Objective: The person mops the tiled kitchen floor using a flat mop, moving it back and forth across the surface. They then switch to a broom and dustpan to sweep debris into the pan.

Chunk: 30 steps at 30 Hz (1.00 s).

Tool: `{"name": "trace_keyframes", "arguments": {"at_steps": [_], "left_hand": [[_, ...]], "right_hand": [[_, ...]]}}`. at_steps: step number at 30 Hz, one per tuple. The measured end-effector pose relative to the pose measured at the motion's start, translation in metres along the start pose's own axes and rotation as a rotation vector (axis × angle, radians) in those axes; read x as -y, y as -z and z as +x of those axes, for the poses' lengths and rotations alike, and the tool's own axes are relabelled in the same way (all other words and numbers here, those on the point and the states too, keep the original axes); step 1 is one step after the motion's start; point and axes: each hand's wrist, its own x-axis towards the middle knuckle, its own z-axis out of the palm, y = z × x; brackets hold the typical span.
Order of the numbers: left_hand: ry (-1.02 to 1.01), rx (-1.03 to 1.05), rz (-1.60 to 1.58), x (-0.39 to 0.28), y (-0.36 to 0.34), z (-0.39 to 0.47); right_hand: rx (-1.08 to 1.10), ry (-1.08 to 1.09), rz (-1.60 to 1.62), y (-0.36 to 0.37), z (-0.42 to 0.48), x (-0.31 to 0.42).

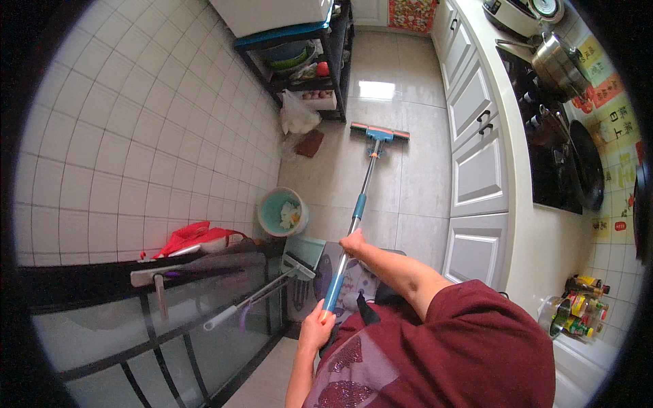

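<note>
A sponge mop with a blue head (380, 133) and a telescopic metal pole lies across the view, its head flat on the grey tiled floor (331, 178). My left hand (316, 329) is closed around the orange end of the blue grip, low in the picture. Farther up the pole, my right hand (353, 241) grips the metal tube. Below my right hand are a patterned mat (334, 275) and a slipper, partly hidden by my arm and clothes.
A round bin (305, 217) with waste stands left, by a dustpan (311, 248) and a broom (245, 301). A black rack (334, 56) and a plastic bag (298, 115) are ahead. White cabinets (479, 178) line the right, under a hob with a wok (586, 166).
</note>
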Motion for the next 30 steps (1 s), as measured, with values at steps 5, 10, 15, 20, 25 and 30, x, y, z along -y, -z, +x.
{"name": "trace_keyframes", "arguments": {"at_steps": [5, 10, 15, 20, 25, 30], "left_hand": [[0.032, -0.044, 0.007, 0.018, 0.021, -0.07], [0.127, 0.002, 0.026, 0.044, 0.044, -0.142], [0.181, -0.059, -0.188, 0.094, 0.043, -0.215], [0.378, -0.139, -0.286, 0.105, 0.032, -0.256], [0.445, -0.154, -0.343, 0.079, 0.014, -0.232], [0.372, -0.149, -0.261, 0.05, 0.009, -0.166]], "right_hand": [[0.414, -0.11, 0.205, -0.014, -0.029, -0.025], [0.273, -0.172, 0.28, -0.068, -0.011, -0.086], [0.398, -0.253, 0.211, -0.106, -0.074, -0.112], [0.714, 0.408, -0.832, -0.133, -0.056, -0.157], [0.544, 0.609, -1.01, -0.072, -0.079, -0.08], [0.369, 0.192, -0.374, -0.07, -0.006, -0.046]]}}
